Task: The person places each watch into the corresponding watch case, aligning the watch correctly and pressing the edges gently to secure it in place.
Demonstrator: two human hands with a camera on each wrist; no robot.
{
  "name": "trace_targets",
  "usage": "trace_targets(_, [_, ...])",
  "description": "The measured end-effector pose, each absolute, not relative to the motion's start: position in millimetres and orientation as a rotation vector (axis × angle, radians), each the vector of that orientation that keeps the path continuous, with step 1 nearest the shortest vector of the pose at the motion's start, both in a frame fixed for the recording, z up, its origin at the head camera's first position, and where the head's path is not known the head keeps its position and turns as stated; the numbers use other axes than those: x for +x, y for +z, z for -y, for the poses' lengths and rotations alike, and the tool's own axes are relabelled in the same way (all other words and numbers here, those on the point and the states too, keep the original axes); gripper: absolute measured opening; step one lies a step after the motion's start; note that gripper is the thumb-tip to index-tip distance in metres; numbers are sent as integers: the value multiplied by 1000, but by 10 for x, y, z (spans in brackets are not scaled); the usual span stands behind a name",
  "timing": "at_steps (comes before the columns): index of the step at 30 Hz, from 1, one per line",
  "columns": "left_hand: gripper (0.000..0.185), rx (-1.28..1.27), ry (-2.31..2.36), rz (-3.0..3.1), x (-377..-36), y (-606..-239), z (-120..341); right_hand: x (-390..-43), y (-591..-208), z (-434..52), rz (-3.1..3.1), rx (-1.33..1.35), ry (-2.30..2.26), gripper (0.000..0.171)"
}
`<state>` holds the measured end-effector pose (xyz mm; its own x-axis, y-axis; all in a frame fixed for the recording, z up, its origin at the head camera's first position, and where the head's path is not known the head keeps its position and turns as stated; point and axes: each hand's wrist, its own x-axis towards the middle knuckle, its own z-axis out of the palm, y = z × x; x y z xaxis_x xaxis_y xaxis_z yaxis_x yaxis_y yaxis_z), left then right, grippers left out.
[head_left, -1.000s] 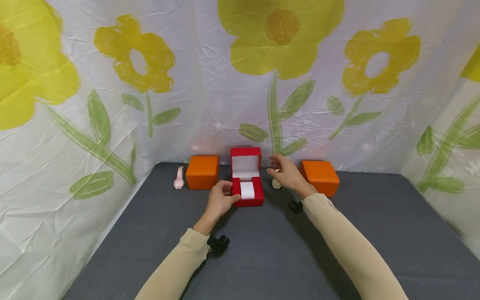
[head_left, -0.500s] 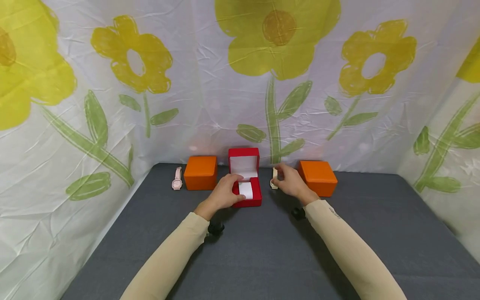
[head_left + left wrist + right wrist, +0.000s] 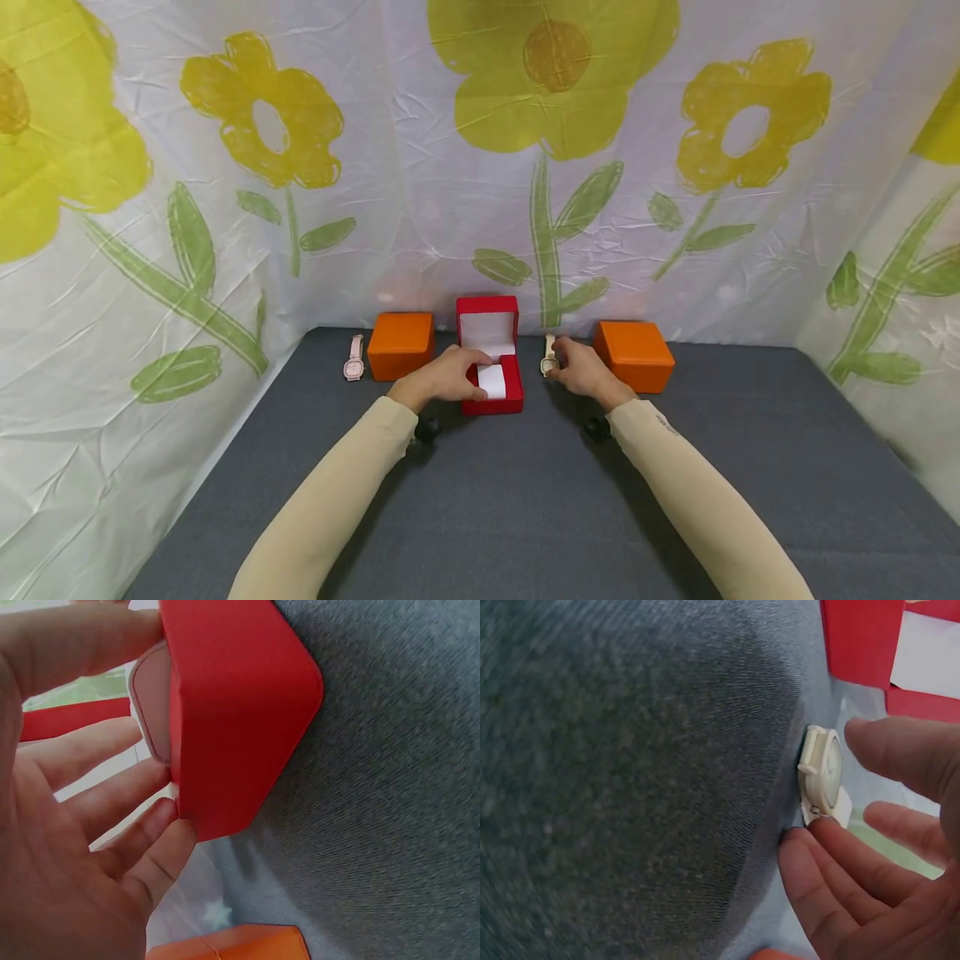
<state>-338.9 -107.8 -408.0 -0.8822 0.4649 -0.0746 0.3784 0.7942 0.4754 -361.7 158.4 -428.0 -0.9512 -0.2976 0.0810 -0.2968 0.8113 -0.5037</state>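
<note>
In the head view an open red watch box [image 3: 514, 380] stands upright at the back middle with a white cushion [image 3: 492, 382] inside. My left hand [image 3: 448, 375] reaches over its left side, thumb and forefinger pinching the cushion across front and back. The left wrist view shows the other fingertips against the box's red side wall [image 3: 232, 712]. Right of the box lies a cream wristwatch [image 3: 549, 365]. My right hand [image 3: 587, 368] is at its right side, lower fingertips against the strap end and table, the thumb apart from the watch face [image 3: 829, 774].
Orange boxes stand on each side, one left [image 3: 401, 348] and one right [image 3: 636, 357] behind my right hand. A pink wristwatch [image 3: 354, 358] lies at the far left. A flowered curtain [image 3: 420, 167] hangs behind the grey table [image 3: 510, 508].
My left hand has moved from the box's left side in over the cushion. My right hand has come down beside the cream wristwatch. The boxes and watches have not moved.
</note>
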Motion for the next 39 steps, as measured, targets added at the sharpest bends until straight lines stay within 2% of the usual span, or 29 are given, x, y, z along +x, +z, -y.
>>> trace_targets(7, [56,685,615,-2812,-3411,-4048,1066,-3648,-4294,-1578,-2961,-509,-818,40])
trace_targets(18, [59,697,689,-2830,-3403,-4105,1073,-3685,-4353,-1593,-3005,-586,-822,23])
trace_targets(31, [75,852,708,-2922,-3341,-4107,1051,-3658,-4346,-1600,-2883,-571,-1149,26])
trace_targets(39, [73,911,859,-2941,-3322,-4179,1067,-3614,-4357,-1582,-2767,-500,-1329,25])
